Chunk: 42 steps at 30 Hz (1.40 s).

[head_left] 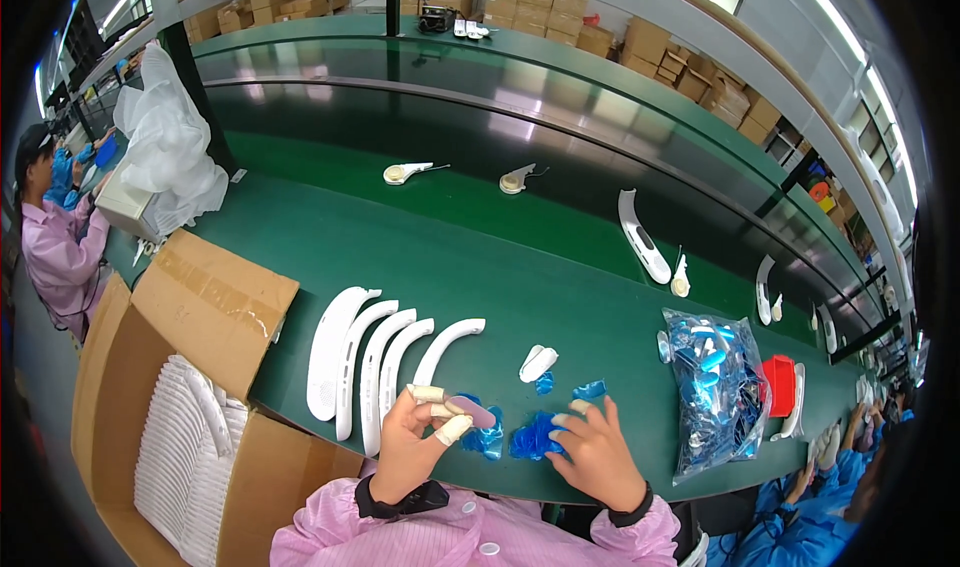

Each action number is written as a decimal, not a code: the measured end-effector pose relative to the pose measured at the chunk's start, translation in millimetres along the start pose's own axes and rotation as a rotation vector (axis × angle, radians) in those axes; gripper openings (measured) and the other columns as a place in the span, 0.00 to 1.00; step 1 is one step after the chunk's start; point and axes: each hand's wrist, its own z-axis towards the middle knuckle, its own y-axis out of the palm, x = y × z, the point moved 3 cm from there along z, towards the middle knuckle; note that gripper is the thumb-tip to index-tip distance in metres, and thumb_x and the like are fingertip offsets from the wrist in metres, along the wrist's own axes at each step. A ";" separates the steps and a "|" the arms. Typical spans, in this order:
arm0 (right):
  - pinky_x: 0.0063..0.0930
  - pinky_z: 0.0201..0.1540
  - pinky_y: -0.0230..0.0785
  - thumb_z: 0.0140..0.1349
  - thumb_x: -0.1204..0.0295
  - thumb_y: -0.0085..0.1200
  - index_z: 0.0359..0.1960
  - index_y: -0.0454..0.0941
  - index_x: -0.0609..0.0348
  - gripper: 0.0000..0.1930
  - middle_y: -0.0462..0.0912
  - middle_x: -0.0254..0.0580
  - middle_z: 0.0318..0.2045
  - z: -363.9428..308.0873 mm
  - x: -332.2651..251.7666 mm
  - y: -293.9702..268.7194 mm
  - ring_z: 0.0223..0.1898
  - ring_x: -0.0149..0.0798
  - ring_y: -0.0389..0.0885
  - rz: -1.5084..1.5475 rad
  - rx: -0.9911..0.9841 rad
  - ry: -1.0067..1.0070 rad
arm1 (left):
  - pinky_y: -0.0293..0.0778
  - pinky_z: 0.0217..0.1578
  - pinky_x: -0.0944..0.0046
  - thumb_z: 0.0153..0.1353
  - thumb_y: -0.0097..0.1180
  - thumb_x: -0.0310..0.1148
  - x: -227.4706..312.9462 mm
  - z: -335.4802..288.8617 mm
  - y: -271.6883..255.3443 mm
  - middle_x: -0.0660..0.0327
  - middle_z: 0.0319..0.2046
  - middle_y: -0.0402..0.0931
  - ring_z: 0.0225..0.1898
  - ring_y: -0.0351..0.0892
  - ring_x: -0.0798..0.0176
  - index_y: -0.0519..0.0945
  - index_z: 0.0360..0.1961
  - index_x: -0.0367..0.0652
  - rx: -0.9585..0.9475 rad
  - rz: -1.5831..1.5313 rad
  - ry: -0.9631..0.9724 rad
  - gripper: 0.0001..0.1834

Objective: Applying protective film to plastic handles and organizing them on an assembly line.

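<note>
My left hand (412, 452), with pale covers on its fingertips, pinches a small, flat, oval pinkish piece (472, 411). Blue film scraps (486, 441) lie on the table just beyond and below that piece. My right hand (603, 457) is open, its fingers apart and slightly bent, at the edge of a crumpled blue film pile (535, 437). Another blue scrap (589, 390) lies by its fingertips. Farther off, small white oval parts (538, 363) sit together beside one more blue scrap (544, 383). Several curved white shells (380, 377) stand in a row left of my hands.
An open cardboard box (255, 467) packed with white shells is at the left. To the right lie a clear bag of blue-filmed parts (712, 387) and a red bin (778, 385). More white parts (645, 239) rest on the green belt. People (65, 237) sit at both sides.
</note>
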 end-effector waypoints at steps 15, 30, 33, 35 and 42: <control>0.20 0.43 0.69 0.59 0.79 0.59 0.37 0.78 0.67 0.06 0.82 0.36 0.35 48.7 -30.2 23.0 0.37 0.25 0.77 1.665 0.037 0.405 | 0.71 0.40 0.69 0.57 0.62 0.26 -3.1 1.6 -1.7 0.63 0.35 0.81 0.39 0.78 0.73 0.77 0.42 0.38 -0.155 0.200 0.009 0.12; 0.22 0.45 0.69 0.58 0.82 0.57 0.37 0.77 0.65 0.06 0.81 0.38 0.37 51.3 -19.4 20.4 0.40 0.27 0.77 1.761 0.143 0.411 | 0.61 0.48 0.50 0.52 0.51 0.21 14.7 10.8 -18.9 0.49 0.40 0.72 0.52 0.66 0.40 0.68 0.60 0.37 -0.053 1.568 0.431 0.30; 0.23 0.45 0.69 0.57 0.83 0.58 0.38 0.77 0.65 0.07 0.81 0.38 0.37 48.6 -17.0 17.1 0.40 0.27 0.77 1.559 0.212 0.366 | 0.63 0.45 0.51 0.51 0.49 0.19 14.7 12.5 -21.1 0.50 0.38 0.71 0.50 0.69 0.45 0.67 0.62 0.37 -0.063 1.520 0.477 0.32; 0.22 0.45 0.69 0.57 0.83 0.58 0.39 0.78 0.65 0.08 0.81 0.37 0.37 49.1 -16.6 16.5 0.40 0.27 0.77 1.439 0.228 0.340 | 0.64 0.43 0.51 0.52 0.49 0.19 19.4 12.4 -20.6 0.49 0.37 0.71 0.48 0.70 0.45 0.65 0.63 0.36 -0.074 1.421 0.487 0.33; 0.23 0.46 0.69 0.58 0.84 0.56 0.41 0.78 0.68 0.09 0.81 0.38 0.38 57.1 -28.2 18.7 0.40 0.28 0.77 1.314 0.299 0.325 | 0.63 0.56 0.67 0.58 0.50 0.21 13.1 3.3 -16.0 0.52 0.56 0.69 0.55 0.71 0.62 0.54 0.68 0.36 -0.280 0.485 0.018 0.36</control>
